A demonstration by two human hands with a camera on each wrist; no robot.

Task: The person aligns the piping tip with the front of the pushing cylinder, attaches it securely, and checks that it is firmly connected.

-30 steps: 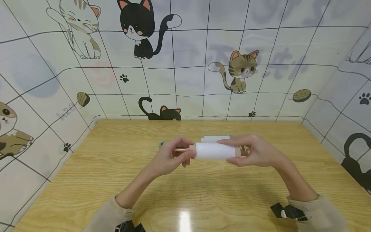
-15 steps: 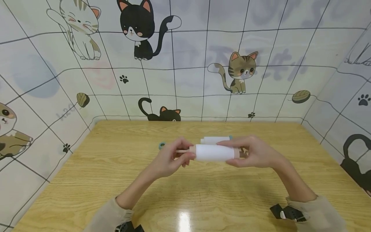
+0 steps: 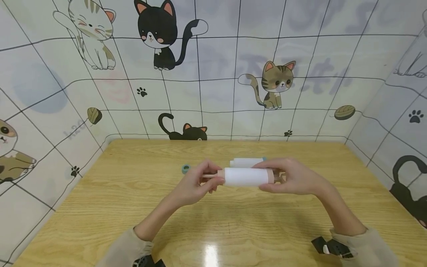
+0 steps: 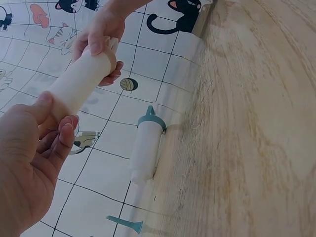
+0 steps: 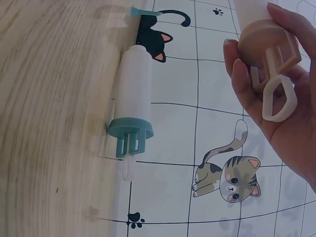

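Note:
My left hand [image 3: 197, 185] pinches the left end of a white tube [image 3: 246, 177] with peach end caps. A thin pale rod [image 3: 210, 176] shows at that end, running in among my left fingers. At the tube's other end, my right hand [image 3: 291, 176] grips it between thumb and fingers. In the right wrist view, a peach end cap [image 5: 264, 42] with a slotted frame sits there, and a pale pull loop [image 5: 279, 101] sticks out of it toward my palm. The tube lies level, held up in front of me above the table.
Behind the held tube, a second white tube [image 5: 134, 86] with a teal cap [image 5: 131, 129] lies on the wooden table [image 3: 200, 226]. Left of it is a small teal funnel-like piece [image 4: 126, 223]. A cat-print sheet [image 3: 217, 92] stands behind and at both sides.
Both hands keep hold of the tube in almost the same place. They sit slightly lower in the head view, and more of the teal piece shows behind my left hand.

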